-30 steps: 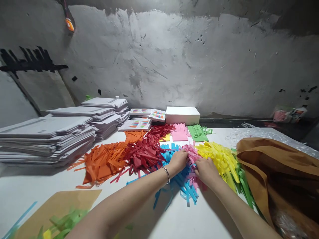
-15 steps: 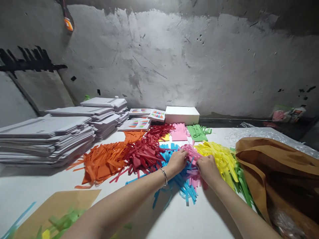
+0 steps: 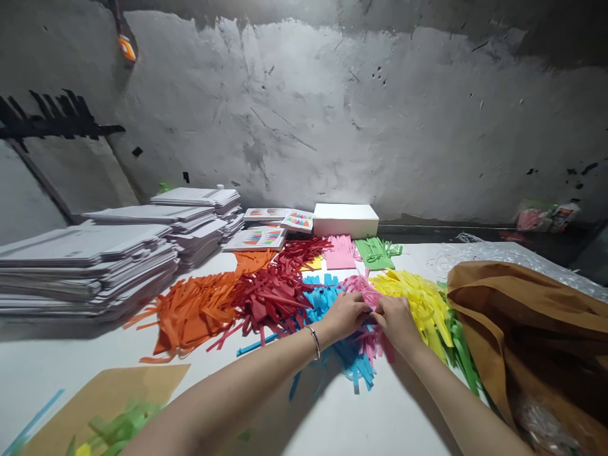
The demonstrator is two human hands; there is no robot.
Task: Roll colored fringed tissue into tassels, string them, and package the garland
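- Left hand (image 3: pixel 349 313), lower centre of the frame: fingers bent over the pink fringe (image 3: pixel 358 285); I cannot tell what it pinches.
- Right hand (image 3: pixel 396 318), just right of it: fingers curled on the same fringe, fingertips close to the left's; its grip is hidden too.
- Blue fringe (image 3: pixel 358 362) lies below the hands, yellow fringe (image 3: pixel 424 303) to their right.
- White box (image 3: pixel 346 220): centre, above them.

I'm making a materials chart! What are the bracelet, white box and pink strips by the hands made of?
Bracelet: probably metal; it gleams silver. White box: likely smooth cardboard, with crisp edges. Pink strips: matte, perhaps fabric or paper, bending loosely.
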